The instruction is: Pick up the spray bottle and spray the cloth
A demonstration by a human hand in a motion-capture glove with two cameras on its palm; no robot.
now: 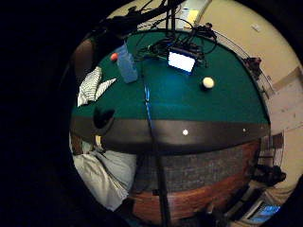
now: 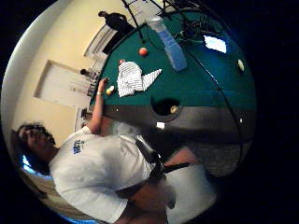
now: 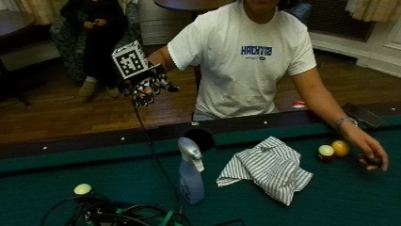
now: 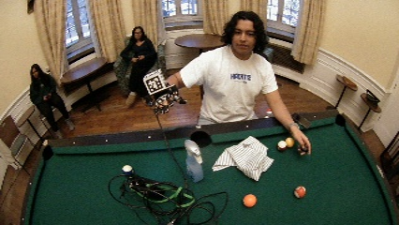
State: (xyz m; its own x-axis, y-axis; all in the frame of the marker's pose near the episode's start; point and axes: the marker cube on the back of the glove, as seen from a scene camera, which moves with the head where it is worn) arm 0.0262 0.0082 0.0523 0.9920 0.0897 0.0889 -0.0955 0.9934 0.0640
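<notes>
The spray bottle [image 3: 190, 175] stands upright on the green felt of the pool table [image 3: 56, 183], near the side pocket [image 3: 200, 138], its white trigger head on top and its clear body below. Just beside it, not touching, lies the striped cloth [image 3: 268, 169], crumpled in a loose heap. Nothing touches either one. The gloved right hand [image 3: 147, 87] is raised in the air on the person's side of the rail, well apart from the bottle, with its fingers hanging loosely curled and holding nothing. The bare left hand [image 3: 372, 156] rests on the felt beyond the cloth, beside a yellow ball [image 3: 340, 148] and a white-and-red ball [image 3: 325, 151]. A cue ball [image 3: 82, 189] sits beside a tangle of cables [image 3: 119, 213].
</notes>
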